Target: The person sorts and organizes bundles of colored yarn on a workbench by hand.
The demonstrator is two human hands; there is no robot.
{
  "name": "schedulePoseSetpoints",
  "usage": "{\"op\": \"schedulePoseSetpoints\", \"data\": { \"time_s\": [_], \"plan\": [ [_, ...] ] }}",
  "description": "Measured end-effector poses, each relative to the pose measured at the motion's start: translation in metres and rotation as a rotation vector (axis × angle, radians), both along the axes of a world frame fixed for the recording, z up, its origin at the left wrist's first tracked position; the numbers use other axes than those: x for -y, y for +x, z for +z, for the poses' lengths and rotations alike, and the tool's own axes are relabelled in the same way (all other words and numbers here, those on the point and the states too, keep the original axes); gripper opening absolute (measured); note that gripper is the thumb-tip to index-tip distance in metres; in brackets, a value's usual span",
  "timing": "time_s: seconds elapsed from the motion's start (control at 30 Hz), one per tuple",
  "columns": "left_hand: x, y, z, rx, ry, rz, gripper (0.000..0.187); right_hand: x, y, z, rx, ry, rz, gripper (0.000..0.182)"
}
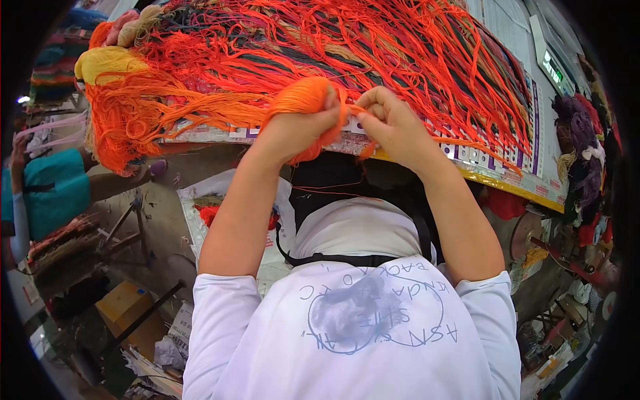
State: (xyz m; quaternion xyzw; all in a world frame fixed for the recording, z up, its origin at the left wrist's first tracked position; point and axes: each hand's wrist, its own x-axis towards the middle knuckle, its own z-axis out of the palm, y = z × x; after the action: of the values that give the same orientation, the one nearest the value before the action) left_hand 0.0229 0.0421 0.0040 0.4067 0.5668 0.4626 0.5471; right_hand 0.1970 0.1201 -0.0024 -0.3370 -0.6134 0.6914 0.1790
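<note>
My left hand is closed round a thick skein of orange yarn, which bulges above the fist and hangs below it. Just to the right, my right hand pinches a strand of the same yarn between thumb and fingertips. A short orange length stretches between the two hands. Both are held over the front edge of a table covered with long loose strands of red-orange, dark and tan yarn. Orange strands hang over the table's left end, beside a yellow skein.
A device with a lit green display stands at the back right. Purple and red yarn hangs at the right. The table's front edge has a yellow strip. A person in teal clothing is at the left, above a cardboard box.
</note>
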Motion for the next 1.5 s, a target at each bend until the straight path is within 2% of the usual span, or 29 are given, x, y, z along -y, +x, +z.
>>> {"op": "schedulePoseSetpoints", "data": {
  "time_s": [0.03, 0.07, 0.1, 0.13, 0.17, 0.2, 0.33, 0.4, 0.47, 0.5, 0.57, 0.67, 0.73, 0.8, 0.87, 0.93, 1.07, 1.17, 1.2, 1.27, 1.3, 1.33, 1.37, 1.43, 1.5],
  "plan": [
    [0.001, -0.004, -0.001, -0.072, 0.089, 0.074, 0.011, 0.002, 0.001, 0.000, 0.117, 0.145, 0.032, 0.019],
    [0.008, -0.008, 0.002, 0.028, 0.084, 0.175, 0.010, 0.003, 0.001, 0.000, 0.234, 0.287, 0.066, 0.019],
    [0.013, -0.020, 0.010, 0.072, 0.040, 0.277, 0.011, 0.006, 0.001, -0.001, 0.235, 0.276, 0.058, 0.019],
    [0.019, -0.038, 0.015, 0.114, -0.005, 0.377, 0.013, 0.008, 0.000, -0.002, 0.301, 0.399, 0.068, 0.018],
    [0.028, -0.067, 0.020, 0.199, 0.028, 0.378, 0.012, 0.010, -0.002, -0.002, 0.367, 0.525, 0.077, 0.017],
    [0.038, -0.099, 0.026, 0.284, 0.062, 0.381, 0.011, 0.012, -0.004, 0.002, 0.406, 0.508, 0.061, 0.019],
    [0.061, -0.183, 0.065, 0.280, 0.108, 0.635, 0.010, 0.015, -0.006, -0.002, 0.439, 0.580, 0.038, 0.018],
    [0.066, -0.248, 0.071, 0.267, 0.208, 0.617, 0.007, 0.016, -0.006, -0.004, 0.444, 0.608, 0.027, 0.020],
    [0.057, -0.266, 0.077, -0.136, 0.188, 0.987, 0.007, 0.017, -0.006, -0.002, 0.431, 0.591, 0.021, 0.020],
    [0.049, -0.225, 0.094, -0.499, 0.160, 0.982, 0.016, 0.018, -0.006, 0.000, 0.423, 0.570, 0.015, 0.020],
    [0.045, -0.193, 0.104, -0.763, 0.077, 0.926, 0.023, 0.020, -0.005, 0.001, 0.409, 0.565, -0.003, 0.019],
    [0.049, -0.133, 0.102, -0.484, 0.190, 0.829, 0.025, 0.022, -0.004, -0.005, 0.329, 0.540, -0.062, 0.016],
    [0.057, -0.091, 0.097, -0.048, 0.249, 0.458, 0.025, 0.025, -0.002, -0.006, 0.261, 0.531, -0.089, 0.014],
    [0.060, -0.057, 0.098, 0.254, 0.239, 0.323, 0.027, 0.029, 0.003, -0.001, 0.127, 0.486, -0.090, 0.010],
    [0.065, -0.051, 0.098, 0.242, 0.233, 0.394, 0.028, 0.040, 0.021, 0.021, 0.096, 0.464, -0.026, 0.011],
    [0.073, -0.064, 0.096, 0.553, 0.263, 0.355, 0.028, 0.052, 0.044, 0.048, 0.072, 0.388, 0.106, 0.014],
    [0.083, -0.065, 0.088, 0.647, 0.207, 0.363, 0.027, 0.081, 0.072, 0.073, -0.041, 0.334, 0.324, 0.020],
    [0.084, -0.050, 0.085, 0.657, 0.172, 0.350, 0.027, 0.095, 0.073, 0.094, -0.200, 0.325, 0.602, 0.021],
    [0.084, -0.043, 0.085, 0.644, 0.155, 0.373, 0.027, 0.098, 0.071, 0.097, -0.107, 0.356, 0.622, 0.020],
    [0.080, -0.022, 0.092, 0.641, 0.144, 0.415, 0.030, 0.099, 0.052, 0.076, -0.041, 0.663, 0.304, 0.021],
    [0.078, -0.015, 0.095, 0.643, 0.132, 0.452, 0.033, 0.093, 0.041, 0.057, 0.074, 0.812, 0.186, 0.024],
    [0.077, -0.015, 0.090, 0.649, 0.201, 0.332, 0.036, 0.084, 0.031, 0.052, 0.109, 0.916, 0.102, 0.026],
    [0.077, -0.011, 0.091, 0.643, 0.210, 0.340, 0.036, 0.076, 0.021, 0.050, 0.145, 1.016, 0.017, 0.027],
    [0.078, 0.000, 0.091, 0.532, 0.196, 0.307, 0.042, 0.072, 0.007, 0.064, 0.070, 0.975, -0.014, 0.023],
    [0.081, 0.009, 0.091, 0.514, 0.189, 0.302, 0.047, 0.076, -0.004, 0.087, -0.010, 0.499, 0.076, 0.019]
  ]
}}
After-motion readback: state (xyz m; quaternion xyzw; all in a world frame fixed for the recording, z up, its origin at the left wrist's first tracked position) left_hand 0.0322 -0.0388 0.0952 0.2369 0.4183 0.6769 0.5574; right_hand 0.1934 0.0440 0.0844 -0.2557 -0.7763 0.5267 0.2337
